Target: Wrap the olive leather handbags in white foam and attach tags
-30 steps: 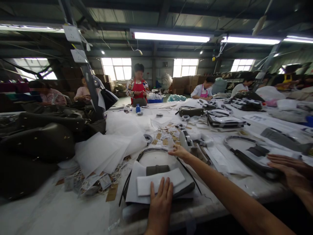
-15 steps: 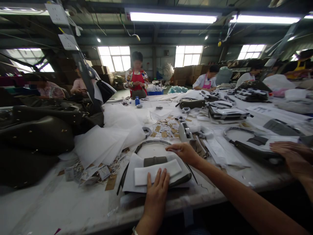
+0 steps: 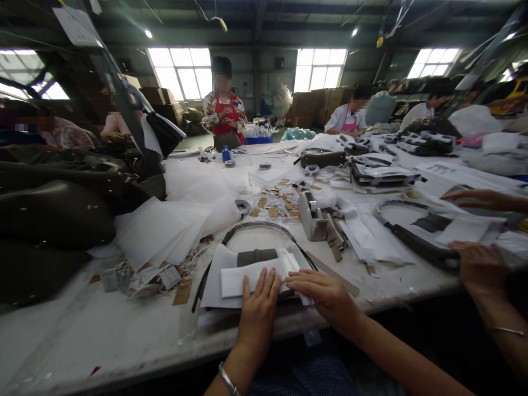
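Note:
A dark olive handbag point(image 3: 256, 257) lies on the table in front of me, its wrapped handle point(image 3: 259, 224) arching away at the far side. White sheeting covers much of the bag, with a folded white foam sheet point(image 3: 236, 282) on top. My left hand point(image 3: 259, 300) rests flat on this sheet, fingers spread. Beside it, my right hand point(image 3: 324, 294) lies with outstretched fingers over the sheet's right end, where it is folded over. The underside of the right fingers is hidden.
A tape dispenser point(image 3: 312, 220) stands beyond my right hand. Paper tags point(image 3: 165, 278) and white sheets point(image 3: 159, 236) lie to the left, near a heap of dark bags point(image 3: 53, 220). At right, a co-worker's hands point(image 3: 480, 264) work at another bag point(image 3: 421, 242).
My right hand has come down from beside the handle onto the right end of the foam sheet, which is now folded over. My left hand stays on the sheet. The view has tilted down.

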{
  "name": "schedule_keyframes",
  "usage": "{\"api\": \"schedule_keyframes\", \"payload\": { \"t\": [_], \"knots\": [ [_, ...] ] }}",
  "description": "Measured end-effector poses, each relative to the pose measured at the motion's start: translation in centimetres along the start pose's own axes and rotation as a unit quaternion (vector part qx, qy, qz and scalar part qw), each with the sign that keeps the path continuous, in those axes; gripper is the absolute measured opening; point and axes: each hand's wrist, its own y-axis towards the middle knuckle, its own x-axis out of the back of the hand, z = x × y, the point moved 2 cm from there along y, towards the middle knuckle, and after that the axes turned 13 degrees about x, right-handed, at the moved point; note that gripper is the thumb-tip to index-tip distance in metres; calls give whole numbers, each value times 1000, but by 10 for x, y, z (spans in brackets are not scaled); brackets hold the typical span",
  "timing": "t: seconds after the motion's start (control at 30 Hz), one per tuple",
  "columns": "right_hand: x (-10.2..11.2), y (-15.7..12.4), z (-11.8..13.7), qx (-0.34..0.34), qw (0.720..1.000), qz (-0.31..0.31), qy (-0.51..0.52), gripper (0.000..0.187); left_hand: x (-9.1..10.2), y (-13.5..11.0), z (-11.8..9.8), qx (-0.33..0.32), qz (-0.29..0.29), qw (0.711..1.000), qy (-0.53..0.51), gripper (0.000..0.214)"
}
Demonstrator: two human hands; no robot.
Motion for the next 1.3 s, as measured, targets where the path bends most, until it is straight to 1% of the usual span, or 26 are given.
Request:
{"api": "schedule_keyframes", "payload": {
  "t": [0.1,0.23,0.43,0.57,0.67,0.73,0.77,0.8,0.87,0.9,0.93,1.0,1.07,1.1,1.2,1.3],
  "knots": [
    [-12,-17,5,22,1000,-1,-20,40,-1,0,1,8,12,1000,-17,56],
    [-25,-36,6,76,995,-22,-66,37,-1,0,1,12,29,999,-28,58],
    [-33,-51,-3,123,987,0,-99,38,6,4,1,26,56,996,-60,72],
    [-38,-57,-7,145,982,7,-119,41,9,6,0,24,62,996,-57,72],
    [-33,-56,0,141,985,19,-97,38,11,5,-1,11,51,998,-41,68],
    [-24,-53,7,121,991,32,-48,44,11,5,-2,5,42,999,-29,66],
    [-18,-52,9,109,993,30,-22,49,12,5,-2,4,40,999,-25,66],
    [-12,-49,10,97,995,18,-6,49,13,5,-2,3,39,999,-22,65],
    [-2,-44,8,75,997,-23,-23,38,14,5,-2,4,43,999,-20,64],
    [1,-42,4,66,996,-36,-49,35,14,5,-3,4,45,999,-21,64],
    [1,-40,-1,58,995,-35,-78,35,15,5,-3,4,46,999,-24,64],
    [-2,-36,-14,46,992,1,-120,41,14,6,-4,4,47,999,-27,65],
    [-9,-35,-27,46,989,41,-133,47,14,6,-4,7,47,998,-30,66],
    [-12,-36,-32,49,988,49,-135,48,13,6,-4,10,48,998,-31,68],
    [-20,-42,-40,52,989,33,-136,49,11,6,-4,15,58,997,-41,70],
    [-27,-49,-42,39,991,19,-130,48,13,6,-3,23,75,995,-65,71]
  ]
}}
